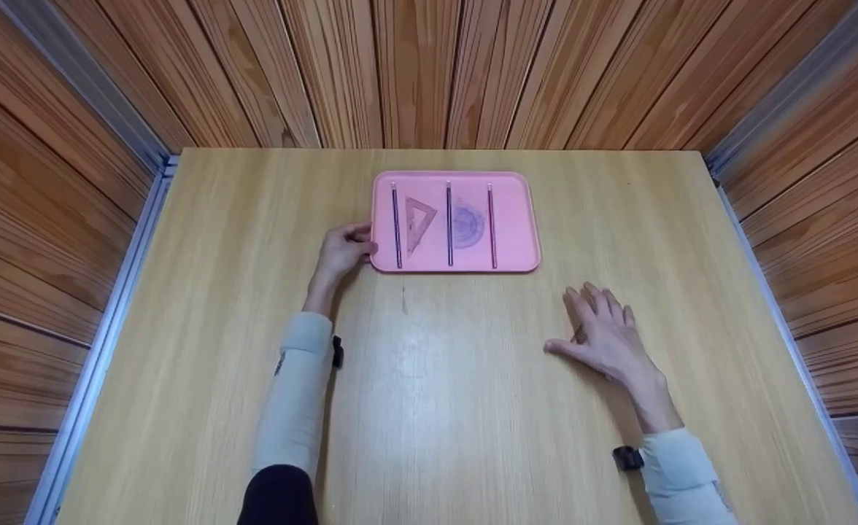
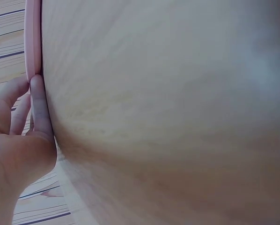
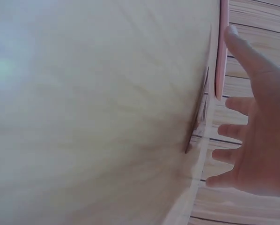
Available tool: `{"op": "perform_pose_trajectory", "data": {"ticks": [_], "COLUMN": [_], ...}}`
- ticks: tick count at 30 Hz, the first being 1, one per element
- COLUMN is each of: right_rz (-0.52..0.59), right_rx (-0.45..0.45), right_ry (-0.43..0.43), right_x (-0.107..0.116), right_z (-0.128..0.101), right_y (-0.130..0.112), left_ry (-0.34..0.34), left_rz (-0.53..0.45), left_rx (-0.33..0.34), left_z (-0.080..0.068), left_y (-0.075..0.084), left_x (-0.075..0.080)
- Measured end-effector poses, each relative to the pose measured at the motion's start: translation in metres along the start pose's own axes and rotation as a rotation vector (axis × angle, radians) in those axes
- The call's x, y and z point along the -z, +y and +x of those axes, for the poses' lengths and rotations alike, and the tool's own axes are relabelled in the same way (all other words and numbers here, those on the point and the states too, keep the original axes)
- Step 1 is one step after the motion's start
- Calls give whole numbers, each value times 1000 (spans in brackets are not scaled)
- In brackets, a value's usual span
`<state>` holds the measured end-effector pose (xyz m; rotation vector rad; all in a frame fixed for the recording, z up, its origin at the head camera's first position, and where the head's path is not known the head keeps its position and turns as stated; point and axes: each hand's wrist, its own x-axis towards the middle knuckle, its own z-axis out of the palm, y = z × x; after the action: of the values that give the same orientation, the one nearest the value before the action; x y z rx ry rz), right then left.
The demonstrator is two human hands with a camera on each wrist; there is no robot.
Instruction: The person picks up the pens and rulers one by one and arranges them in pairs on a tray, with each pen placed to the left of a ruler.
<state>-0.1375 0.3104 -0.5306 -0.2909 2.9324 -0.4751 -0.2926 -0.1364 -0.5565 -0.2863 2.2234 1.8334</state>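
Tray [image 1: 524, 219], pink, lay at desk's [image 1: 181, 328] far centre, holding three pens, set square [image 1: 418, 221], protractor [image 1: 467, 224]. Left hand [image 1: 343, 251] touched its left rim, fingers loosely curled. Right hand [image 1: 605, 332] hovered spread, fingers apart, over small transparent piece [image 3: 198, 117].

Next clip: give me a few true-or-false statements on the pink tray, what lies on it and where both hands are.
1. The left hand touches the pink plastic tray's left edge. True.
2. The right hand holds a pencil. False: it lies open on the wooden table.
3. A clear triangle ruler lies on the tray. True.
4. The clear protractor lies on the table. False: it is on the tray.
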Motion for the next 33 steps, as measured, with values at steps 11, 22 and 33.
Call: {"op": "perform_pose_trajectory", "data": {"ticks": [11,22,33], "right_rz": [-9,11,-65], "right_rx": [-53,-104,-67], "right_ry": [11,-34,64], "right_x": [1,9,4], "right_z": [-23,-17,-15], "right_y": [1,-18,-17], "left_ry": [2,14,15], "left_rz": [2,-1,2], "left_rx": [37,25,52], "left_z": [0,0,3], "left_y": [2,3,2], "left_x": [-1,-1,-3]}}
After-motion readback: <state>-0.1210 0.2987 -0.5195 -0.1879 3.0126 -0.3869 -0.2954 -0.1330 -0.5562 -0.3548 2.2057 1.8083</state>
